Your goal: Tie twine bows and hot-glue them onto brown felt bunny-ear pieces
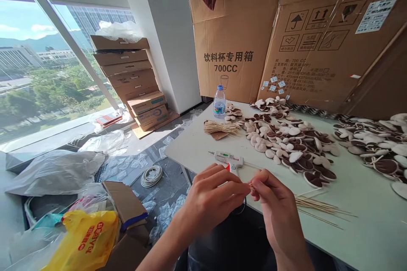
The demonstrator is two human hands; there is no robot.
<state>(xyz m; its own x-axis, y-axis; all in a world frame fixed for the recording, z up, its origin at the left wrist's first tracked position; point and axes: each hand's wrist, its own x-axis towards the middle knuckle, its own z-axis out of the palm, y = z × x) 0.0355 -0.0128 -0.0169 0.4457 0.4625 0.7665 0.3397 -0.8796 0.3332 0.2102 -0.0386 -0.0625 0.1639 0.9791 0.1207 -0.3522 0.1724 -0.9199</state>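
My left hand (211, 201) and my right hand (273, 209) meet over the near edge of the white table (365, 220). Both pinch a small brownish piece (251, 186) between their fingertips; it is too small to name. Just beyond them lies a white glue gun (229, 160) with an orange trigger. Thin wooden sticks (318, 207) lie to the right of my right hand. A heap of brown and cream mushroom-shaped pieces (286, 144) covers the table's middle.
A second heap of such pieces (378, 144) lies far right. A water bottle (219, 101) and a bundle of straw-coloured string (221, 128) stand at the table's back left. Big cardboard boxes (235, 42) rise behind. Bags, a yellow bag (84, 241) and a cable coil (151, 175) litter the floor.
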